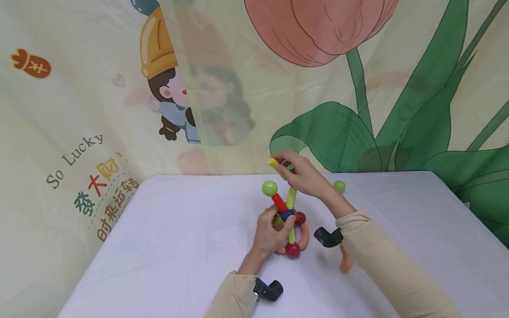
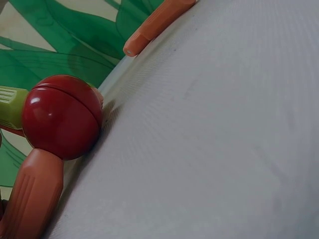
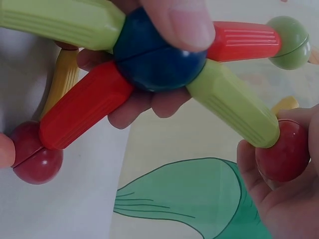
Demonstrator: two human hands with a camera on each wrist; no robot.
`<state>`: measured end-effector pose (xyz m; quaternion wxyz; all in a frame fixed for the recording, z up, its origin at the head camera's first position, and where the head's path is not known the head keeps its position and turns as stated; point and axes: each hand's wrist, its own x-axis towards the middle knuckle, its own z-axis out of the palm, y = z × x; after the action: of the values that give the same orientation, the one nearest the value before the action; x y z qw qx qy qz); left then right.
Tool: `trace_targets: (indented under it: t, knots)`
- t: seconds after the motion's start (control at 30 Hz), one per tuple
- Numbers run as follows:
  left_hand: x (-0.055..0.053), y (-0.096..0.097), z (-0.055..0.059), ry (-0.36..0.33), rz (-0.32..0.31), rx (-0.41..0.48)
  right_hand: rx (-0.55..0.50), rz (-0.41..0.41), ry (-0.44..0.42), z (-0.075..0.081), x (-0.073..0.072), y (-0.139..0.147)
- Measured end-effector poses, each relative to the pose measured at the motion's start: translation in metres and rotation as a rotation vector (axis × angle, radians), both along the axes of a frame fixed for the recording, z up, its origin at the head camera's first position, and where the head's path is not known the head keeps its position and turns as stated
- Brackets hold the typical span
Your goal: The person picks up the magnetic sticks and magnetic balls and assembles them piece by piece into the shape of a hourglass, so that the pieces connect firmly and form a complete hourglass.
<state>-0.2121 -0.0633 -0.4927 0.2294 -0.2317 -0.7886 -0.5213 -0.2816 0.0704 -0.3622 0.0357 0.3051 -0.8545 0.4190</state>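
A toy frame of coloured balls and ribbed sticks stands on the white table. My left hand grips its middle, with the thumb on the blue ball. Sticks branch from that ball: a red stick tipped by a light green ball, and a green stick rising upward. At the upper end of the green stick, my right hand holds a red ball and a yellow stick. Lower down, another red ball joins orange curved sticks at the base.
A loose light green ball lies near the table's back edge. An orange curved stick lies right of the frame, partly under the right forearm. Behind the white table hangs a printed cloth.
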Motion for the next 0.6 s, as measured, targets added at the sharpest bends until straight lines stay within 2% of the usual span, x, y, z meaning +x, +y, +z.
trace_targets:
  t: [0.27,0.6]
  knots:
    - [-0.0013,-0.0003,0.0008,0.014,-0.008,0.01,0.029,-0.009,0.057,0.0025,0.0004,-0.0011]
    - [-0.0008,-0.0003,-0.0001,0.001,-0.006,-0.005,0.044,-0.005,0.048,0.001,0.003,-0.0004]
